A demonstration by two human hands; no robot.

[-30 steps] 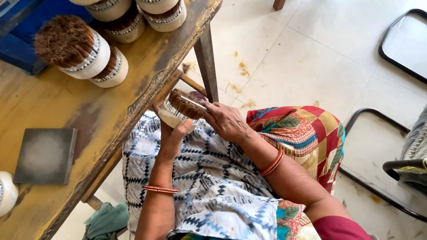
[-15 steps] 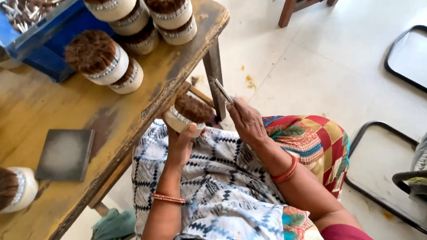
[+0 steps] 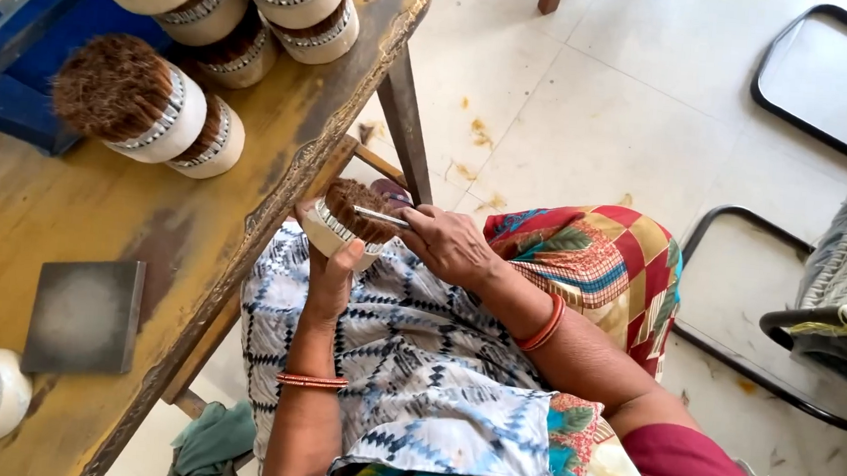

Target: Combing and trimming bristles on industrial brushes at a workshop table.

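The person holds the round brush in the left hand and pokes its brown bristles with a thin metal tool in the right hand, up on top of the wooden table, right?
Not quite. The head view shows the round brush held over the person's lap, beside the wooden table, not on it. The left hand does hold it, and the right hand works the thin metal tool.

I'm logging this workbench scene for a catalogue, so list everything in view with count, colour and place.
held brush head: one, brown bristles, white base, over the lap
metal tool: one, silver, across the bristles
brush heads on table: about seven visible, brown and white, far end and near corner
dark square pad: one, grey, on the table
blue tray: one, table's far left
wooden table: one, worn yellow-brown
green cloth: one, on the floor
black-framed chairs: two partly seen, right
left hand: holds the brush head's base
right hand: holds the tool
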